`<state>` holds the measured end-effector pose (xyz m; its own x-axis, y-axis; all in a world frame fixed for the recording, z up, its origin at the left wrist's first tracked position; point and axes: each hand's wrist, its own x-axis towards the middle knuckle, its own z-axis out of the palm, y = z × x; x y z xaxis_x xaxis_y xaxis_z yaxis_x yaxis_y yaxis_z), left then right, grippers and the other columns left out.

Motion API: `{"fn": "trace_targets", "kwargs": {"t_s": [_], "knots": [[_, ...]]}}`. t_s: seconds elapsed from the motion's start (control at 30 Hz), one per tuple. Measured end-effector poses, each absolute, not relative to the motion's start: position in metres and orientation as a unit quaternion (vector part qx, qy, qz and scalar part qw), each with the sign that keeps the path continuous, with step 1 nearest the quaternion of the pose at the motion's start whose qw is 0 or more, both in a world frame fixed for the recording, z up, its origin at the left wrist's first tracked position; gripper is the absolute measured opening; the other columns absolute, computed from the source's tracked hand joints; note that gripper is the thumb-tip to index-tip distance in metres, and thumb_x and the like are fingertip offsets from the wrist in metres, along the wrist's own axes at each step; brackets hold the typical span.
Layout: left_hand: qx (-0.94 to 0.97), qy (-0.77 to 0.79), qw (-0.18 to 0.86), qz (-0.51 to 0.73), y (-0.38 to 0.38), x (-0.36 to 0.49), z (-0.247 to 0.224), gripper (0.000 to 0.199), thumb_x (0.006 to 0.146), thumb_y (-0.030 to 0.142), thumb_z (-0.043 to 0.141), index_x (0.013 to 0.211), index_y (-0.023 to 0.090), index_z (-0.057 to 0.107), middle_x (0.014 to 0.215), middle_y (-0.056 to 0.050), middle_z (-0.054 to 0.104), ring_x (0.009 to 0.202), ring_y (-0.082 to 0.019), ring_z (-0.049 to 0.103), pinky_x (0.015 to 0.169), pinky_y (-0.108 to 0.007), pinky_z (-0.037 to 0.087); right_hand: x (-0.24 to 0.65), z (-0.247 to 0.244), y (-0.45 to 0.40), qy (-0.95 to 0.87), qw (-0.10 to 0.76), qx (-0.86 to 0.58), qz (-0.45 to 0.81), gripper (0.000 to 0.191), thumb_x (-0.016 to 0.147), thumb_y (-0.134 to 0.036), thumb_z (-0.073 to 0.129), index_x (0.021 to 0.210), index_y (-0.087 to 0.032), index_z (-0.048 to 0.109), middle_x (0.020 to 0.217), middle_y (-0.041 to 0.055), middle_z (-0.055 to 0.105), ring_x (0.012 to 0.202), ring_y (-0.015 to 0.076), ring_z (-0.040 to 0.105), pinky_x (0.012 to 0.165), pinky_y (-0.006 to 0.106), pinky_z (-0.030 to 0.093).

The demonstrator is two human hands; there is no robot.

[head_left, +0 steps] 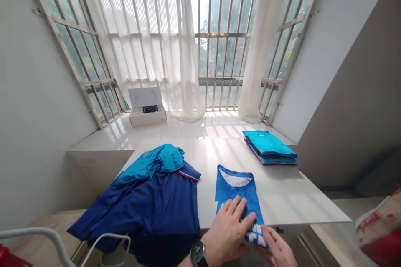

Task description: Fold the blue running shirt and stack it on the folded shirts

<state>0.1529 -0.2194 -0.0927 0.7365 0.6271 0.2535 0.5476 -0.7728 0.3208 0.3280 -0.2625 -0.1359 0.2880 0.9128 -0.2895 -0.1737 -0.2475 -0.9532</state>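
A blue shirt with a white inner neckline lies folded into a narrow shape at the front edge of the white table. My left hand, with a black watch on the wrist, rests on it with fingers spread. My right hand pinches the shirt's lower right corner, beside white lettering. On the left, a dark blue garment hangs over the table edge with a crumpled turquoise garment on top. At the back right sits a stack of folded clothes, turquoise on top.
An open white box holding a black device stands on the window ledge. White curtains hang before the barred window. A white tube curves at the lower left; a red and beige bag is at far right.
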Motion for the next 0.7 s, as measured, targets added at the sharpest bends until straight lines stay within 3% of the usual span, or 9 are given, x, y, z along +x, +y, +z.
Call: {"fn": "trace_targets", "kwargs": {"t_s": [0.13, 0.3, 0.47, 0.6, 0.7], "knots": [[0.909, 0.366, 0.081, 0.184, -0.231, 0.128, -0.098, 0.069, 0.094, 0.047, 0.061, 0.154, 0.026, 0.033, 0.162, -0.014, 0.031, 0.149, -0.038, 0.027, 0.119, -0.058, 0.022, 0.316, -0.128, -0.266, -0.322, 0.507, -0.607, 0.520, 0.064, 0.055, -0.073, 0.078, 0.090, -0.020, 0.072, 0.081, 0.0054, 0.077, 0.083, 0.0301, 0.073, 0.067, 0.035, 0.059], [0.899, 0.394, 0.031, 0.189, -0.237, 0.114, -0.122, 0.054, 0.099, 0.032, 0.055, 0.150, 0.029, 0.040, 0.156, -0.010, 0.043, 0.141, -0.033, 0.041, 0.113, -0.051, 0.033, 0.298, -0.117, -0.268, -0.341, 0.496, -0.610, 0.516, 0.059, 0.055, -0.069, 0.080, 0.085, -0.019, 0.073, 0.081, 0.0058, 0.077, 0.083, 0.0315, 0.072, 0.068, 0.037, 0.061], [0.876, 0.413, -0.005, 0.250, -0.236, 0.121, -0.137, 0.042, 0.099, 0.028, 0.055, 0.141, 0.029, 0.053, 0.144, -0.005, 0.059, 0.129, -0.029, 0.053, 0.109, -0.046, 0.038, 0.291, -0.100, -0.267, -0.357, 0.484, -0.605, 0.521, 0.058, 0.055, -0.068, 0.079, 0.083, -0.018, 0.073, 0.080, 0.0067, 0.076, 0.082, 0.0315, 0.073, 0.068, 0.037, 0.061], [0.877, 0.400, -0.014, 0.268, -0.231, 0.133, -0.130, 0.043, 0.101, 0.024, 0.050, 0.144, 0.027, 0.049, 0.142, -0.005, 0.061, 0.126, -0.027, 0.058, 0.112, -0.048, 0.038, 0.296, -0.107, -0.262, -0.352, 0.488, -0.586, 0.542, 0.062, 0.056, -0.072, 0.078, 0.086, -0.017, 0.073, 0.083, 0.0063, 0.076, 0.085, 0.0308, 0.072, 0.072, 0.038, 0.060], [0.899, 0.362, -0.009, 0.246, -0.223, 0.141, -0.117, 0.041, 0.101, 0.015, 0.049, 0.141, 0.023, 0.051, 0.137, -0.006, 0.064, 0.121, -0.025, 0.063, 0.102, -0.040, 0.049, 0.310, -0.115, -0.252, -0.320, 0.477, -0.576, 0.581, 0.067, 0.054, -0.074, 0.079, 0.086, -0.016, 0.072, 0.081, 0.0067, 0.075, 0.083, 0.0295, 0.071, 0.071, 0.038, 0.059]]}}
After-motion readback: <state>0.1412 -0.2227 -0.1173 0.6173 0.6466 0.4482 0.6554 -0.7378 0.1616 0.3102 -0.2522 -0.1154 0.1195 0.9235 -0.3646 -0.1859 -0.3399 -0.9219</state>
